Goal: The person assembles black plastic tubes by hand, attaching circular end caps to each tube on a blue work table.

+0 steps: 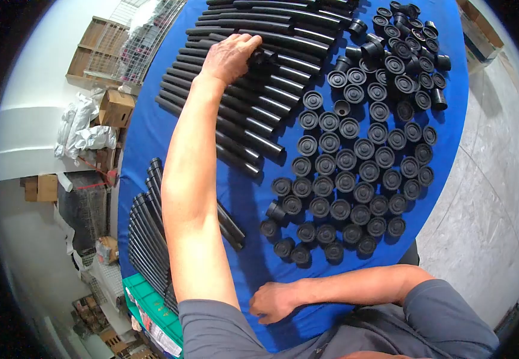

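My left hand (228,58) reaches far across the blue cloth, above a row of black tubes (268,99). Its fingers are closed around a small dark piece (262,57) at their tips, whose kind I cannot make out. Near my body, my right hand (274,302) rests on the cloth with fingers curled in and nothing visible in them. Round black caps (345,160) with ringed faces cover the right part of the cloth, some heaped at the far end. Two tubes (231,226) lie apart, partly behind my left forearm.
More thin black tubes (146,233) lie fanned on the left, by a green crate (146,305) at the table's edge. Cardboard boxes (116,109), plastic bags (86,127) and wire racks (143,45) stand beyond. The blue-covered table (445,137) has a curved right edge above a grey floor.
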Tool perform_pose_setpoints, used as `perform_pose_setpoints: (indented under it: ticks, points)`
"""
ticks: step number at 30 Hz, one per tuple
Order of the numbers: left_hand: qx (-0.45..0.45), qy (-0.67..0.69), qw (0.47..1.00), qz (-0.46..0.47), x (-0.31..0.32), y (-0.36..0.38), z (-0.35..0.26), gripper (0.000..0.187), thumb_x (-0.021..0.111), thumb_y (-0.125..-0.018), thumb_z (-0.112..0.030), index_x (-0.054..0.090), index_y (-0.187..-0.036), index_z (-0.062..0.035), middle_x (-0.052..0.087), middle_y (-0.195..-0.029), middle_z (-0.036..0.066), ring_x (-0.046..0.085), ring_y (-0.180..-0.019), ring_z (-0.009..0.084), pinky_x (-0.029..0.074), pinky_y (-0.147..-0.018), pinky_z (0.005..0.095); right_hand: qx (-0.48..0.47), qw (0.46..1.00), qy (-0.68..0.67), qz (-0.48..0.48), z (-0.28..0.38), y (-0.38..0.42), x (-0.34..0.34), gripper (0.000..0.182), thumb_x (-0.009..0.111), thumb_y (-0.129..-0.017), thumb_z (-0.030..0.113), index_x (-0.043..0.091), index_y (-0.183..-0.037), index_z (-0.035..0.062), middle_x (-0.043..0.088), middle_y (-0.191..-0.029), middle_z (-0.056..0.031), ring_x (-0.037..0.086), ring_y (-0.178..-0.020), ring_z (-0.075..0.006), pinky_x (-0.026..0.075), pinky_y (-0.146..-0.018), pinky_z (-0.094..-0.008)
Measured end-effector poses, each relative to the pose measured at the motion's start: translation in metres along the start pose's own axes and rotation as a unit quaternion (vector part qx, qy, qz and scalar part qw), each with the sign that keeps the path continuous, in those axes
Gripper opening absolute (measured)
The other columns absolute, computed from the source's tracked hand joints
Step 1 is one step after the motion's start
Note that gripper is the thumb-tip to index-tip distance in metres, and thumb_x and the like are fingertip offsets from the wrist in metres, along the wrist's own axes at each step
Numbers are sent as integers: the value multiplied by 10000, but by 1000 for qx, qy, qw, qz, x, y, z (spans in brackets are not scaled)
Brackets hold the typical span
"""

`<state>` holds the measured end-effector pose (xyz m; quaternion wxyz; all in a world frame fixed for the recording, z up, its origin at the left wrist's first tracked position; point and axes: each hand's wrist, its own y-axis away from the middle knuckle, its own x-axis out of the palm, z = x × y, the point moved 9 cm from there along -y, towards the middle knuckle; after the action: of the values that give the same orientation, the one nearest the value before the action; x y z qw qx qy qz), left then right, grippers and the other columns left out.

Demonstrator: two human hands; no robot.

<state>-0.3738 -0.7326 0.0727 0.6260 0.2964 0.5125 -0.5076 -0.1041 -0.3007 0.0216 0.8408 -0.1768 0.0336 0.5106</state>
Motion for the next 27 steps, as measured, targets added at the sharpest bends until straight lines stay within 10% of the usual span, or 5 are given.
perform_pose_setpoints:
  ticks: [14,27]
  points:
    - [26,52,997,-45,-144,181,-85,485,671,-688,57,683,-1148,-94,678,-1121,115,679,-1106,330,568,-930,414,-47,998,47,7,3,3,0,317,628,-882,330,677,-847,20,675,-857,-190,666,-842,-416,524,-738,-532]
    - [22,82,996,26,-89,272,-144,399,709,-714,-5,642,-1099,-83,640,-1221,117,606,-1239,327,512,-1060,427,-68,995,69,4,4,1,4,330,636,-858,336,684,-807,14,686,-793,-221,665,-790,-441,514,-711,-555]
